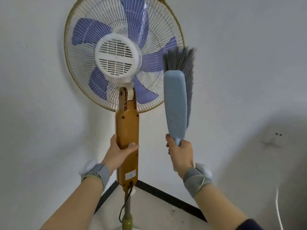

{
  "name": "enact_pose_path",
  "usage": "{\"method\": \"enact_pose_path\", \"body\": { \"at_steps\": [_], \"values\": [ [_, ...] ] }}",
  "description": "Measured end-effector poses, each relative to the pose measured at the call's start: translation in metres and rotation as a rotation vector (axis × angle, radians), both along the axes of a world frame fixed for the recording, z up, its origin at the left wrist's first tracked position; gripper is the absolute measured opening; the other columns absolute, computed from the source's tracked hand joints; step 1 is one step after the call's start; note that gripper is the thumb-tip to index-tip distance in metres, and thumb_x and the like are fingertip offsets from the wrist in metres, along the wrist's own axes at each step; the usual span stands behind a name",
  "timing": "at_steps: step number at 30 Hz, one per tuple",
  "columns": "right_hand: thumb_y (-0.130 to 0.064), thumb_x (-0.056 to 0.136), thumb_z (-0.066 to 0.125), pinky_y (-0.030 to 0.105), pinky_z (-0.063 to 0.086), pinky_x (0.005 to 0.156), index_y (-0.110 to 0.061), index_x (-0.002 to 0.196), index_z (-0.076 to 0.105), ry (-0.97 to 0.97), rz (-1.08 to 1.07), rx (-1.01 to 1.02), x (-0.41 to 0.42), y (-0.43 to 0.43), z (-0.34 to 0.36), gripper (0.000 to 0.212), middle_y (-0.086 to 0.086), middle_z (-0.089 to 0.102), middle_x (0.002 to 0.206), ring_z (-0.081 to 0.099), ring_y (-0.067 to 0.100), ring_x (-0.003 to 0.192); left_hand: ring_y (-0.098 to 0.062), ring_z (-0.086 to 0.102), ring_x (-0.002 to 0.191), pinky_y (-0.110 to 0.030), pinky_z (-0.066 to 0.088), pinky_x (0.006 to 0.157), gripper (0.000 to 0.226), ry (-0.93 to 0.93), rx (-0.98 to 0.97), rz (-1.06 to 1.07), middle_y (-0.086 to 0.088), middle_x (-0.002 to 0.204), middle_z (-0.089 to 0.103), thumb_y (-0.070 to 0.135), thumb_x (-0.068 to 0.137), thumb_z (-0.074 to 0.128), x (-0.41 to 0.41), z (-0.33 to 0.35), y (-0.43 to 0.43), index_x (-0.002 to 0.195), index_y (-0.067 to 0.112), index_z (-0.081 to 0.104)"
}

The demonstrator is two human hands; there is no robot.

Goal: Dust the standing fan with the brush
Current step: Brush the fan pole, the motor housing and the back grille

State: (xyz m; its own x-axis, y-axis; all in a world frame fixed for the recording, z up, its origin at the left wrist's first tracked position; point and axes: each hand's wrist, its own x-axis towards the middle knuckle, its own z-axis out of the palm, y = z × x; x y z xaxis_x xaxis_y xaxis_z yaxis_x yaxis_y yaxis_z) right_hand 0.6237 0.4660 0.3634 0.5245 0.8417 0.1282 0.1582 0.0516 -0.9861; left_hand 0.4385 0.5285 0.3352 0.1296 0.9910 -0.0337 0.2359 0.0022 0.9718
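Clasps fan (117, 55) by its amber neck with left grip (120, 152), likely to steady it against strokes | stands in wall corner, rear cage facing | holds brush (175, 105) handle tight in right grip (180, 155), bristles up at cage's right rim, ready to sweep

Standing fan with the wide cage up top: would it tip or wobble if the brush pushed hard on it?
Probably top-heavy: the wide cage sits on a thin pole. That may be why the left hand grips the yellow column. The thin cage wires would likely flex a little under the brush.
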Motion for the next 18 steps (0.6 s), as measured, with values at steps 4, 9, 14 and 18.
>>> {"method": "enact_pose_path", "body": {
  "at_steps": [4,9,14,18],
  "values": [
    [-0.029,0.085,0.068,0.025,0.055,0.054,-0.002,0.083,0.065,0.048,0.144,0.084,-0.013,0.013,-0.02,0.027,0.008,0.064,0.066,0.058,0.015,0.049,-0.027,0.055,0.115,-0.046,0.051,0.095,0.083,0.046,0.112,0.065,0.001,0.131,0.051,0.043,0.077,0.077,0.002,-0.059,0.011,0.14,0.028,0.025],
    [-0.036,0.085,0.066,0.02,0.051,0.051,-0.006,0.096,0.062,-0.068,0.095,0.181,-0.018,0.03,-0.053,0.032,0.005,0.063,0.07,0.056,0.013,0.052,-0.022,0.058,0.106,-0.037,0.053,0.087,0.079,0.039,0.205,0.046,0.001,0.123,0.055,0.045,0.075,0.078,0.006,-0.128,0.015,0.135,0.026,0.031],
    [-0.049,0.082,0.064,0.031,0.055,0.062,-0.017,0.091,0.054,-0.169,0.123,0.06,-0.027,0.033,-0.076,0.035,0.005,0.061,0.076,0.058,0.016,0.062,-0.02,0.061,0.099,-0.029,0.052,0.079,0.071,0.128,0.306,0.083,0.004,0.115,0.06,0.058,0.075,0.072,0.009,-0.148,0.012,0.13,0.026,0.041],
    [-0.054,0.077,0.068,0.031,0.058,0.066,-0.013,0.098,0.053,-0.2,0.096,0.039,-0.03,0.031,-0.064,0.048,0.01,0.067,0.079,0.062,0.017,0.063,-0.018,0.061,0.096,-0.025,0.047,0.075,0.063,0.189,0.284,0.059,0.003,0.113,0.062,0.057,0.077,0.069,0.011,-0.147,0.006,0.126,0.024,0.045]
  ]
}}
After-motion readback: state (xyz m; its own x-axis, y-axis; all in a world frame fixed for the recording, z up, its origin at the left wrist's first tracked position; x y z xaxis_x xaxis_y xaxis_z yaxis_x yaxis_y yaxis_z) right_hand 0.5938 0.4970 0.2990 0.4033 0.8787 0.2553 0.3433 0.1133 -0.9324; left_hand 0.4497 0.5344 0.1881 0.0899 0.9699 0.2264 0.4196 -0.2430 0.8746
